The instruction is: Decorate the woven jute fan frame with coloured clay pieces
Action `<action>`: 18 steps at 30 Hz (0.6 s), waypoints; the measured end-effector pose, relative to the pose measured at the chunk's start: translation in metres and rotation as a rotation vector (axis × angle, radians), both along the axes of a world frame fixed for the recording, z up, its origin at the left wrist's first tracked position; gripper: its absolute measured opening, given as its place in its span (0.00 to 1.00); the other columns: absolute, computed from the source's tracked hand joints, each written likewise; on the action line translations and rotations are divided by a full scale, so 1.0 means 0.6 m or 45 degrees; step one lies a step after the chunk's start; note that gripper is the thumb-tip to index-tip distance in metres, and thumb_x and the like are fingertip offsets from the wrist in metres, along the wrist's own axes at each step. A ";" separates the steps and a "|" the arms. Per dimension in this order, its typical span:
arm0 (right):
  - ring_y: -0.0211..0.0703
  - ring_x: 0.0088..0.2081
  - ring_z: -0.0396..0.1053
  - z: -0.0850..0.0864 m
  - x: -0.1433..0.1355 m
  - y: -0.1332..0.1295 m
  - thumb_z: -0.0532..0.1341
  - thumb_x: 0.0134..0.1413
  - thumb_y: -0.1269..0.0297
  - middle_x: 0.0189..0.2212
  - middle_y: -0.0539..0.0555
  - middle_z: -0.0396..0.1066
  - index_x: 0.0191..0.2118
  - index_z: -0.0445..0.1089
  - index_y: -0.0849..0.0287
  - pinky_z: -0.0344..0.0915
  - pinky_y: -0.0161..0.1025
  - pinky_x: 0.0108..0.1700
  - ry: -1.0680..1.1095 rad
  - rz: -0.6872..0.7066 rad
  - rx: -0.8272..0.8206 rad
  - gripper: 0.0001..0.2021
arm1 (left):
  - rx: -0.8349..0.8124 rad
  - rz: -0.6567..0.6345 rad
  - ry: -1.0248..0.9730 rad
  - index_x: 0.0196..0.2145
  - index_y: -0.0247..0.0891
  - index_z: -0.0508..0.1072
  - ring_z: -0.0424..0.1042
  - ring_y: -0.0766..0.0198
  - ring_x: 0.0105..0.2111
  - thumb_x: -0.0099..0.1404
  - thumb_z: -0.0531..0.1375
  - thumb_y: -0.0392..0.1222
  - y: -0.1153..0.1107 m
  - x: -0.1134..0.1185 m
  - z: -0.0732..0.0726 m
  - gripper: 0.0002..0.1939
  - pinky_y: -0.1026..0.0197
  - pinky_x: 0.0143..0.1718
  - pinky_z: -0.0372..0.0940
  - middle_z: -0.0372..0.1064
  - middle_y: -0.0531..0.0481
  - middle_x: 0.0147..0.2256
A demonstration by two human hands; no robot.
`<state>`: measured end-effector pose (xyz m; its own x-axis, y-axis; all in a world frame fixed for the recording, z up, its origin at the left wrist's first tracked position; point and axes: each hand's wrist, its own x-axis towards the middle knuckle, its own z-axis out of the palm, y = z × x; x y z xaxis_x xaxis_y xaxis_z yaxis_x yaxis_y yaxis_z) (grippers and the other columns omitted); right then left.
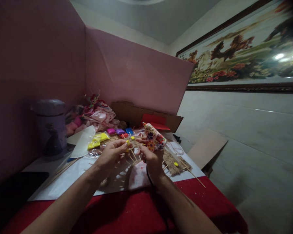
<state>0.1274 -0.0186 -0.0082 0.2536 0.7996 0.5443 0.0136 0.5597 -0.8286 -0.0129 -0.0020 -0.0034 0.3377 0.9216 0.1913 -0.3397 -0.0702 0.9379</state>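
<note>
My left hand [114, 152] pinches a small yellow piece [127, 143] between thumb and fingertips, over the middle of the white sheet. Beside it, my right hand [152, 159] is wrapped round a glue gun [154, 138] covered in floral material, its tip pointing up and to the left. A dark cord hangs from my right hand. Between and below the hands is a round woven piece with thin sticks [133, 156] radiating from it. Another yellow piece [132, 138] sits just beyond my left fingertips. A yellow dot [176, 164] lies on brown fibre [169, 162] at the right.
Yellow packets [97, 140] and pink, purple and blue packets [120, 131] lie behind the hands. A lidded container [51, 130] stands at the left, near pale fan-shaped sheets [83, 143]. Pink fabric [101, 115] is heaped behind. One stick [194, 175] extends over the red cloth [210, 195].
</note>
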 end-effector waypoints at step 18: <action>0.33 0.15 0.58 -0.005 0.003 0.009 0.62 0.46 0.63 0.14 0.45 0.63 0.30 0.69 0.62 0.55 0.32 0.17 0.083 -0.072 0.031 0.07 | -0.026 0.005 0.015 0.29 0.34 0.68 0.46 0.77 0.15 0.53 0.64 0.44 -0.001 -0.001 0.003 0.12 0.71 0.14 0.40 0.50 0.60 0.17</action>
